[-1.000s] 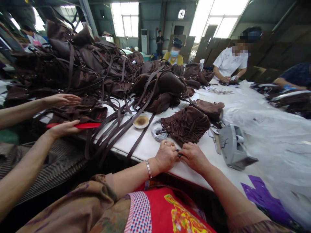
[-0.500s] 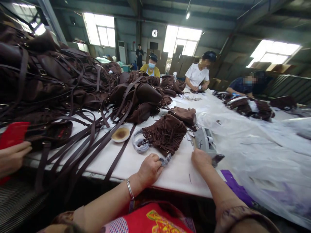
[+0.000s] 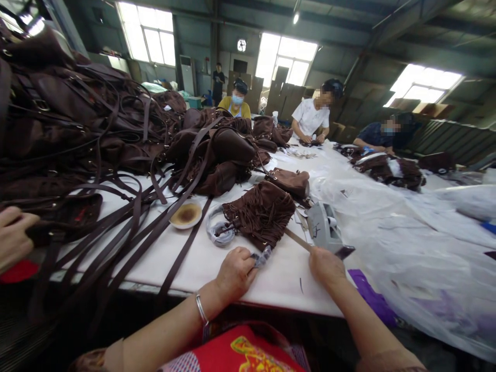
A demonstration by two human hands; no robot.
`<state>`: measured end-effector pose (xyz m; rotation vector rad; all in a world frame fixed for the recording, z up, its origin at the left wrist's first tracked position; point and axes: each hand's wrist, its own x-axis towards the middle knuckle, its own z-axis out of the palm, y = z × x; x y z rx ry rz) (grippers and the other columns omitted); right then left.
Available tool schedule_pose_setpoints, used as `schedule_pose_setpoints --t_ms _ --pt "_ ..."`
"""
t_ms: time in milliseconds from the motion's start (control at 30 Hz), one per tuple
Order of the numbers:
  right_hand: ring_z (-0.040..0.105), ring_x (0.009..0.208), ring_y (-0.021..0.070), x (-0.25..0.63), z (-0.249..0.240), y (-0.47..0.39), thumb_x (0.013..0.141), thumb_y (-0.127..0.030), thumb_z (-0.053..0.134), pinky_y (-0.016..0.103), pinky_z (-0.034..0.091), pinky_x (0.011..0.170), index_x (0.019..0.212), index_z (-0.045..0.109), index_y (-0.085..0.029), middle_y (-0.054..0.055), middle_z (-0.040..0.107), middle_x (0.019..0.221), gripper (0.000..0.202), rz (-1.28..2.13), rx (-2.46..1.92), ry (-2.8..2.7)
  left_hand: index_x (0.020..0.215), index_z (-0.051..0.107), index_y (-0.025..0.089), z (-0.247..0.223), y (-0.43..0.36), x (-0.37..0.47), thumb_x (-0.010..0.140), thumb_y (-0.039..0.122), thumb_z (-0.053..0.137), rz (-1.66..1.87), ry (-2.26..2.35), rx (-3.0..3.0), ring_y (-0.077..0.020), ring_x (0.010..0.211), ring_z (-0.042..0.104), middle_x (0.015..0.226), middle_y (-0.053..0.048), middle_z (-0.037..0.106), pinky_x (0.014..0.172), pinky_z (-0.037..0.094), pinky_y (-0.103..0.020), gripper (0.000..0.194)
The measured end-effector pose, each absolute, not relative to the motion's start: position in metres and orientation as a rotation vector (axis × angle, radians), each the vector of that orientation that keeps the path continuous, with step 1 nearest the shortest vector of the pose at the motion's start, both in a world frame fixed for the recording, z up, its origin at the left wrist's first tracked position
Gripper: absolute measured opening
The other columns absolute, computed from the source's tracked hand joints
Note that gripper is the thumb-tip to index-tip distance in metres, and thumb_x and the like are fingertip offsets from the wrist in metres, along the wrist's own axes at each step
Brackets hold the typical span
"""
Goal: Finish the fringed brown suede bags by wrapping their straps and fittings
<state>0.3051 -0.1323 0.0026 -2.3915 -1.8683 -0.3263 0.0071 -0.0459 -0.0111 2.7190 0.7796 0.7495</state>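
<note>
A dark brown fringed bag [image 3: 261, 209] lies on the white table in front of me. At its near corner, my left hand [image 3: 237, 274] is closed on a plastic-wrapped strap end [image 3: 262, 257]. My right hand [image 3: 327, 266] pinches a narrow tan strip, apparently tape [image 3: 297, 240], which stretches toward the bag's right side. Just beyond that hand stands a grey tape dispenser [image 3: 324, 225]. A plastic-wrapped coil of strap [image 3: 220, 232] rests at the bag's left.
Brown bags and loose straps [image 3: 132, 227] are heaped on the left. A shallow dish [image 3: 186, 214] with brown liquid sits nearby. Another person's hand [image 3: 13, 237] reaches in at far left. Clear plastic sheeting [image 3: 387, 232] covers the right side; several people work further back.
My right hand has drawn back slightly from the dispenser, and the tan strip now shows. My left hand stays at the strap end. The neighbour's red item has dropped lower.
</note>
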Motion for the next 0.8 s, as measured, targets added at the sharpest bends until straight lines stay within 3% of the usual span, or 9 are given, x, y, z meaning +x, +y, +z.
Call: schedule_pose_setpoints --t_ms 267,400,500,800 --pt "0.067 0.088 0.0238 0.291 0.015 -0.077 0.093 -0.031 0.049 0.032 0.045 0.073 0.095 0.073 -0.017 0.015 0.068 0.105 0.028 0.001 -2.663 -1.708 0.075 0.064 0.016 -0.014 -0.046 0.01 0.086 0.024 0.062 0.814 0.787 2.713 -0.0208 0.081 0.053 0.08 -0.008 0.058 0.073 0.043 -0.034 0.014" --pt "0.067 0.089 0.0243 0.299 0.002 -0.066 0.093 -0.025 0.047 0.032 0.045 0.077 0.089 0.075 -0.012 0.019 0.07 0.099 0.031 0.09 -2.612 -1.736 0.073 0.063 0.016 -0.012 -0.047 0.009 0.084 0.023 0.065 0.818 0.785 2.706 -0.0203 0.079 0.053 0.08 -0.007 0.058 0.072 0.043 -0.034 0.013" --pt "0.067 0.088 0.0223 0.31 -0.001 -0.068 0.091 -0.025 0.05 0.029 0.044 0.078 0.088 0.077 -0.014 0.015 0.073 0.093 0.029 0.139 -2.544 -1.737 0.075 0.064 0.016 -0.01 -0.048 0.009 0.084 0.022 0.065 0.817 0.785 2.699 -0.0208 0.08 0.053 0.079 -0.007 0.059 0.072 0.043 -0.034 0.011" --pt "0.059 0.076 0.022 0.318 -0.005 -0.071 0.088 -0.017 0.048 0.03 0.037 0.067 0.077 0.073 -0.012 0.014 0.069 0.079 0.028 0.037 -2.397 -1.634 0.076 0.065 0.016 -0.012 -0.045 0.01 0.085 0.022 0.063 0.814 0.779 2.689 -0.0211 0.081 0.054 0.079 -0.008 0.059 0.073 0.041 -0.034 0.011"
